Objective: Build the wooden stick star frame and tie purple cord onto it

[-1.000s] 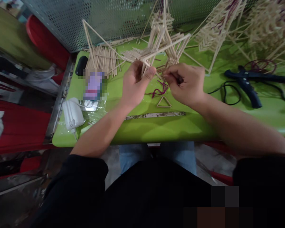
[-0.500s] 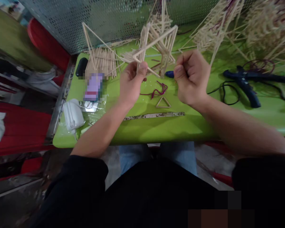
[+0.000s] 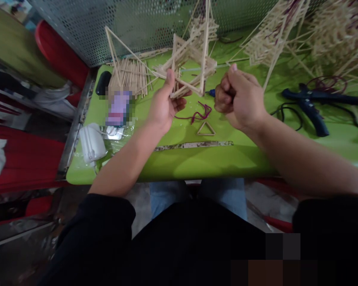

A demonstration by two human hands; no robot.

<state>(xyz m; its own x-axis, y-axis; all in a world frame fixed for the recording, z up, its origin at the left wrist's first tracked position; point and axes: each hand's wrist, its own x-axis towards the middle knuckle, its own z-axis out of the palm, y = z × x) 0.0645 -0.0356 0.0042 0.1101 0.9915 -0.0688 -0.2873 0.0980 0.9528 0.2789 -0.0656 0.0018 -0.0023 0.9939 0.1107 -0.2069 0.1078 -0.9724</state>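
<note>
My left hand is closed on the lower left corner of a star-shaped frame of thin wooden sticks, thumb in front and fingers behind. The frame is tilted above the table. Just to its right is my right hand, fingers curled and thumb pointing up; whatever is inside its grip is hidden. A blue tip shows beside the curled fingers, and I cannot tell if it is held or lying behind them. Below lie a purple cord and a small stick triangle.
A pile of sticks, a phone and a white corded device lie on the left of the green table. A black glue gun rests at right. Stick structures stand behind; a flat strip lies in front.
The star frame has turned and tipped in my left hand, its lower corner now nearer me. My right thumb has lifted from its bent position, and the hand has rolled slightly.
</note>
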